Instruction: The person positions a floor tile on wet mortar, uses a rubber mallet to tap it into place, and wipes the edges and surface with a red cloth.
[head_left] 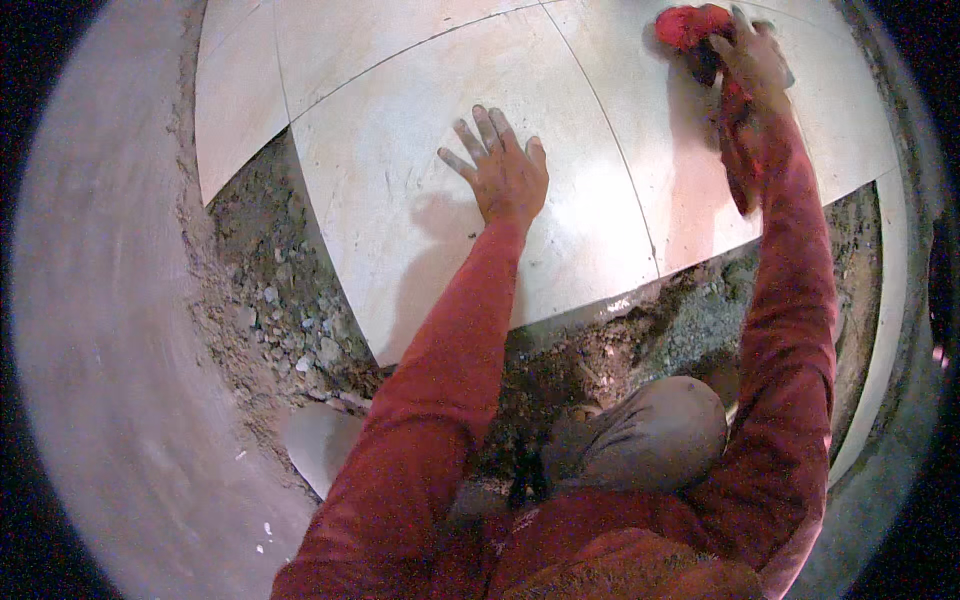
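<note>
My left hand (507,178) rests palm down with spread fingers on a large pale, glossy floor tile (440,270). To the far right, my right hand (757,62) is closed around a red and black object (690,28) over the neighbouring tile (690,190). That object has a rounded red end, a dark middle and a long red part hanging back along my wrist. Blur and my fingers hide what kind of thing it is. Both my forearms are in dark red sleeves.
Rubble and loose stones (300,320) fill the strip left of the tile. Grey mortar or gravel (690,325) lies along the tiles' near edge, by my knee (660,425). A grey wall or bare floor surface (110,300) curves along the left side. More tiles extend at the far side.
</note>
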